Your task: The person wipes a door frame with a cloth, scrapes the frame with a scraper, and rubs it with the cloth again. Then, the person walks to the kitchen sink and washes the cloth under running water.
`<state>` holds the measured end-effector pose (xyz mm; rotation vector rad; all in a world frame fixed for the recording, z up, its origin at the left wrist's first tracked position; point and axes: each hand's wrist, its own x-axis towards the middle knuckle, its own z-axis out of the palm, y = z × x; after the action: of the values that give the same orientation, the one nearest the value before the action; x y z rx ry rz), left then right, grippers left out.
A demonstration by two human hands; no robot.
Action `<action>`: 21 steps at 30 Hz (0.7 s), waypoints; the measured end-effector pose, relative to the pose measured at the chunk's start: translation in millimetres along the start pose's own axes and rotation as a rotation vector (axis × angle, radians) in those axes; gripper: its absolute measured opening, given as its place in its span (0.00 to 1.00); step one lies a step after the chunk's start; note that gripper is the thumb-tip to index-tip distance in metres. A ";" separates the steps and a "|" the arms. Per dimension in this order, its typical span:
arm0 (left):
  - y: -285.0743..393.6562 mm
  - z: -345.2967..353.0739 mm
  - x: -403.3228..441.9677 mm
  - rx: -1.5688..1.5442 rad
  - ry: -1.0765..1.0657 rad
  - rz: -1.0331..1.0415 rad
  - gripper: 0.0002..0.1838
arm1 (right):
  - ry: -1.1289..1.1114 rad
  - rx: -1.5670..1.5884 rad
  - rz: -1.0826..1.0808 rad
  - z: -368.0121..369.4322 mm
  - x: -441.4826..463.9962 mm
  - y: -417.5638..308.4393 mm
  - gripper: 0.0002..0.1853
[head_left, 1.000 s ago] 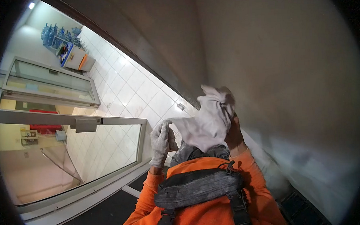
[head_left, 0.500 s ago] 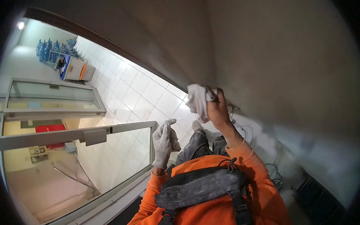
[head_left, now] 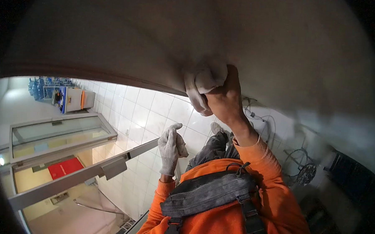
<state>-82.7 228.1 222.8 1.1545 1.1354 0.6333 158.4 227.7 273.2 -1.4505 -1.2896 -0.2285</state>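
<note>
My bare right hand (head_left: 225, 102) grips a crumpled whitish cloth (head_left: 202, 82) and presses it against the large grey-beige surface (head_left: 282, 50) in front of me, close to its dark lower edge. My left hand (head_left: 168, 147) wears a white knitted glove and is held low before my body, apart from that surface. Its fingers are curled around a small crumpled beige piece of fabric (head_left: 181, 146), partly hidden by the glove.
A glass door with a metal frame (head_left: 84, 171) stands open at left. Farther off are blue water bottles (head_left: 40, 87) and a white box (head_left: 74, 99) on the tiled floor (head_left: 144, 106). Cables (head_left: 271, 125) and a round dark-topped object (head_left: 306, 174) lie at right.
My right hand has moved up with the cloth, now spread against the surface. My left hand has stayed almost in place. The view has turned, tilting the door and the surface's edge differently.
</note>
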 end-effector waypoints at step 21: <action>-3.1 7.5 11.8 0.047 0.114 0.030 0.21 | 0.030 0.386 0.122 -13.7 28.6 -15.1 0.08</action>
<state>-72.1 234.5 215.6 1.1896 1.2367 0.7059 164.3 229.5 307.8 -1.1827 -1.1426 0.0779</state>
